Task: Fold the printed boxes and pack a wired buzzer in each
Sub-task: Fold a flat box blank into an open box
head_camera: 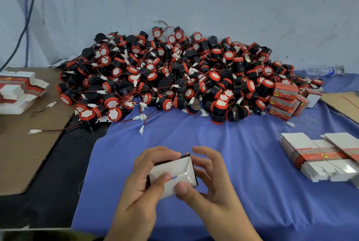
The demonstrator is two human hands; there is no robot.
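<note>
Clasped low over the blue cloth (242, 182) by left hand (143, 188) and right hand (213, 188), fingers curled round its sides, thumbs pressing the white end flaps: one printed box (174, 170). Beyond, heaped against the wall, wired buzzers (174, 77). Beside the heap at right, folded boxes (285, 98); nearer, stacked flat blanks (318, 155).

A half-folded box (174, 170) is showing its white inner flaps, tilting up between the left hand (143, 174) and right hand (213, 182). Black wired buzzers (174, 77) with red-rimmed white faces are lying heaped behind it. Red folded boxes (285, 98) are sitting against the heap's right edge. Flat boxes (310, 153) are lying stacked at right, and a second flat stack (19, 89) is lying at far left.
</note>
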